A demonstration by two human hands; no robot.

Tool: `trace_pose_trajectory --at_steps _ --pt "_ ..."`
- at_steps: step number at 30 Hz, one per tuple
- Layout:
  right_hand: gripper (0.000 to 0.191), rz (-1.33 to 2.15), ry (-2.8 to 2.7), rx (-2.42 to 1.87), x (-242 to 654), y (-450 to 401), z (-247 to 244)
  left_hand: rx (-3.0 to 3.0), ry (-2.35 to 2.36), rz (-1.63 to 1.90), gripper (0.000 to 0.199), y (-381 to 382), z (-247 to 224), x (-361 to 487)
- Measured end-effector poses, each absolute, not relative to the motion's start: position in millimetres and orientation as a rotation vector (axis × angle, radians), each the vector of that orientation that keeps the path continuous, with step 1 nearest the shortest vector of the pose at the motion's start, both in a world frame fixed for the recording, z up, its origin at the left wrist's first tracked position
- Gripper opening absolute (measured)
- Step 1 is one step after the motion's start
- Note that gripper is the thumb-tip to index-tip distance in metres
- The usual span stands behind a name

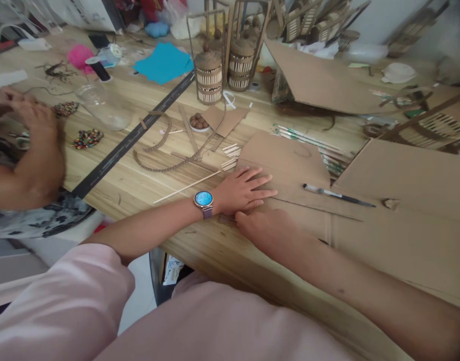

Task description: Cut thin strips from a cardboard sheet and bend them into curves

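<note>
My left hand (248, 190), with a watch (203, 199) on its wrist, lies flat with fingers spread over the left part of a brown cardboard piece (286, 158). Just below it, my right hand (265, 225) is closed, its fingers curled down at the cardboard's near left edge. Whatever those fingers hold, if anything, is hidden beneath the hand. A pen (338, 195) rests on the cardboard to the right of both hands. Short pale sticks (230, 156) lie beyond my left hand, and a long thin stick (187, 187) lies to its left.
Lantern-like stick-and-cardboard models (209, 75) stand at the back. A small bowl of brown nut-like balls (199, 122) sits in the middle, near curled corrugated strips (170, 165). A large cardboard sheet (406, 240) covers the right side. Another person's arm (38, 150) rests at the left.
</note>
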State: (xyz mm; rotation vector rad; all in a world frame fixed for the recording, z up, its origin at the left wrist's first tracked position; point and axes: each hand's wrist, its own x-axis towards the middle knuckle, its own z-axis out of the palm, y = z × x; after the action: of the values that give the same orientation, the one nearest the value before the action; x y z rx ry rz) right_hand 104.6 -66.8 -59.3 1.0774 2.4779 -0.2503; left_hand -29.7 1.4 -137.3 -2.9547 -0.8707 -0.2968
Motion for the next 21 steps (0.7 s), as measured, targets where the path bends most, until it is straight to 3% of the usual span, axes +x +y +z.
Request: trace_pose_trajectory --at_steps 8,21 --pt "0.031 -0.257 2.289 1.103 88 -71 -42 -2.952 -0.863 -0.310 0.046 3 -140 -29" --pt "0.044 -0.216 2.200 1.089 134 -81 -42 -2.980 -0.858 -0.282 0.045 2 -137 -29"
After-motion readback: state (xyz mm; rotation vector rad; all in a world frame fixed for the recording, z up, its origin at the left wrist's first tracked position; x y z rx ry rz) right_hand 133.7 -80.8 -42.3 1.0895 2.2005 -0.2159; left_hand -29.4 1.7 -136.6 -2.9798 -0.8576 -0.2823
